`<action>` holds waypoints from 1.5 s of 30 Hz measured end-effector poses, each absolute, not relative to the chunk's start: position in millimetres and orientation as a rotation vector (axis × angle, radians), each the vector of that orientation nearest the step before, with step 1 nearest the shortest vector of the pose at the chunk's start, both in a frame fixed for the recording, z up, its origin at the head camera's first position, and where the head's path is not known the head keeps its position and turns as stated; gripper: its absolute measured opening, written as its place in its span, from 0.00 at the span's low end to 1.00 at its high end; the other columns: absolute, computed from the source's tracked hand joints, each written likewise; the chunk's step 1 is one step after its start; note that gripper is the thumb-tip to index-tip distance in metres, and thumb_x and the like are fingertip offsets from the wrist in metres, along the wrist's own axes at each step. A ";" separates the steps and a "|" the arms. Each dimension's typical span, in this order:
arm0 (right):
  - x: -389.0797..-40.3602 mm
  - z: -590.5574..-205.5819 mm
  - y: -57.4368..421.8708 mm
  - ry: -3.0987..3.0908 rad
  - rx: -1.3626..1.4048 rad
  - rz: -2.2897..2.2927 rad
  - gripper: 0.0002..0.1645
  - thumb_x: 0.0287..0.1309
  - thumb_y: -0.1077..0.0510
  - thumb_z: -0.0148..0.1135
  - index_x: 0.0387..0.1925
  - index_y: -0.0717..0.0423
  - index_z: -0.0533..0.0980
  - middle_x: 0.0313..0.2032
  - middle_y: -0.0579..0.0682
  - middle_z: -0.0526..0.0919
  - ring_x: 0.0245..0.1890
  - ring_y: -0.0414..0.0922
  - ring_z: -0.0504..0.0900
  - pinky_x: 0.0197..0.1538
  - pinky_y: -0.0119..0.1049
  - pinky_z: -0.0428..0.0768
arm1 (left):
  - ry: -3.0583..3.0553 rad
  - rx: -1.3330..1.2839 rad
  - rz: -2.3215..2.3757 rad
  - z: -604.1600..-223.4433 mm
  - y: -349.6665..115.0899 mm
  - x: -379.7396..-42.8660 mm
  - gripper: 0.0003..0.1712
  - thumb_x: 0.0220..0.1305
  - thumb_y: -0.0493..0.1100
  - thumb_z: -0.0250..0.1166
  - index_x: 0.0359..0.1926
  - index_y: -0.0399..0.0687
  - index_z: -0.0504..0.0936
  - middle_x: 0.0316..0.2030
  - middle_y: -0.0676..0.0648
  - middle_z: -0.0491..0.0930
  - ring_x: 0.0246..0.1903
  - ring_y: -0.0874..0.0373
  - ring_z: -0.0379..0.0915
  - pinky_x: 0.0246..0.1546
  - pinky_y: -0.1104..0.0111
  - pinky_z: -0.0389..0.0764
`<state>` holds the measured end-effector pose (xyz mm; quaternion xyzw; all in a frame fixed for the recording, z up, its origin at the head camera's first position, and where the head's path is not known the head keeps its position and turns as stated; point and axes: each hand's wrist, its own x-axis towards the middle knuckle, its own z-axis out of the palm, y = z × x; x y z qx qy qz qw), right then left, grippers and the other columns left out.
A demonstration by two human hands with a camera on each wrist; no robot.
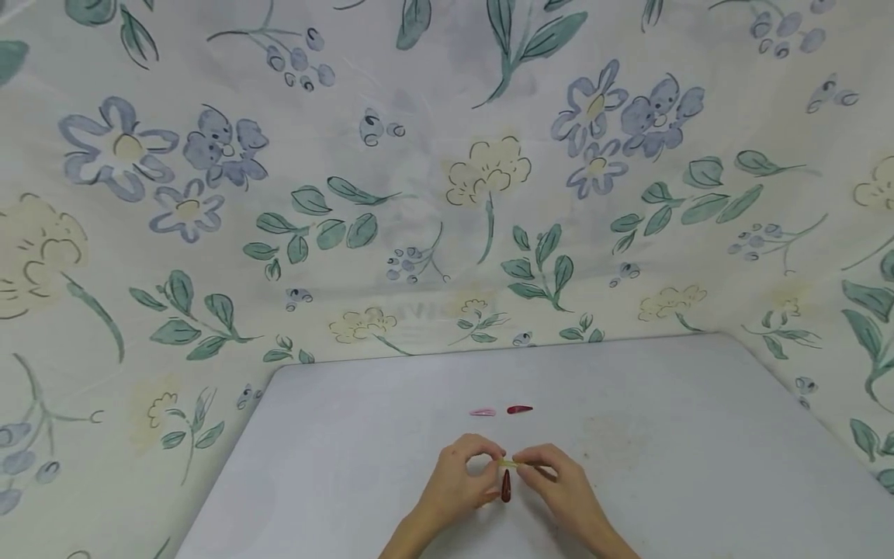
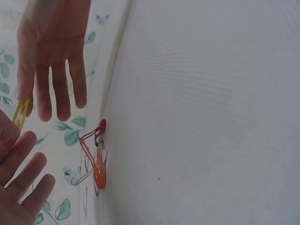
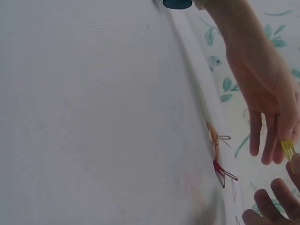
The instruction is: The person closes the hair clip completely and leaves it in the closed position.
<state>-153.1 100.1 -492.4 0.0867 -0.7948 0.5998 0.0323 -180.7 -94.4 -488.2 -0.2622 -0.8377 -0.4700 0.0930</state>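
Note:
A small yellow snap hair clip is pinched at its two ends between both hands above the table. My left hand holds one end with thumb and forefinger, and my right hand the other. In the left wrist view the yellow clip spans the fingertips, while the other fingers of both hands extend away from it. Just below, between the hands, is a brownish-red hair clip. Farther back lie a pink hair clip and a dark red hair clip, side by side.
The pale table ends at a floral-patterned backdrop. Near its edge in the left wrist view are an orange clip and a red clip. A dark round object is by the left wrist in the right wrist view.

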 end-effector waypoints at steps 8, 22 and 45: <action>-161.7 -486.7 92.7 -2.415 0.318 1.894 0.09 0.64 0.56 0.64 0.44 0.51 0.81 0.46 0.47 0.82 0.53 0.47 0.80 0.57 0.43 0.79 | -2.444 -0.607 -1.588 -486.1 -98.6 -178.8 0.08 0.61 0.34 0.64 0.35 0.53 0.85 0.38 0.56 0.84 0.47 0.58 0.79 0.53 0.61 0.79; -172.2 -474.8 86.3 -2.383 0.326 1.884 0.07 0.64 0.58 0.63 0.42 0.53 0.82 0.44 0.45 0.83 0.53 0.47 0.80 0.56 0.45 0.80 | -2.321 -0.390 -1.781 -482.9 -92.6 -177.7 0.05 0.62 0.36 0.66 0.36 0.51 0.85 0.39 0.53 0.85 0.47 0.58 0.81 0.56 0.61 0.77; -186.9 -483.4 97.7 -2.323 0.542 1.783 0.09 0.67 0.56 0.60 0.40 0.56 0.82 0.44 0.47 0.84 0.50 0.41 0.79 0.52 0.44 0.81 | -2.330 -0.458 -1.848 -481.9 -91.5 -183.3 0.04 0.63 0.40 0.67 0.38 0.50 0.86 0.41 0.51 0.85 0.49 0.58 0.79 0.57 0.61 0.75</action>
